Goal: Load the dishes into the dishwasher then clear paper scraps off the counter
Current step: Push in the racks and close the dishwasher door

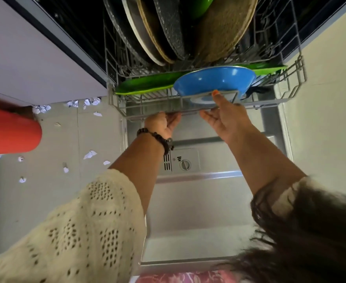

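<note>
Head view, we gripped the dishwasher rack (147, 108) front rail, left hand (164, 122) fingers curled round it, right hand (225, 117) fingers spread against it, blue bowl (215, 80) at twelve o'clock, paper scraps (90, 154) on floor at nine o'clock.

The scene is evenly and softly lit, with the dishwasher cavity (82, 27) left dark. Strong wide-angle bending is seen at the edges. Motion blur is shown on the red object (8, 129) at left.
</note>
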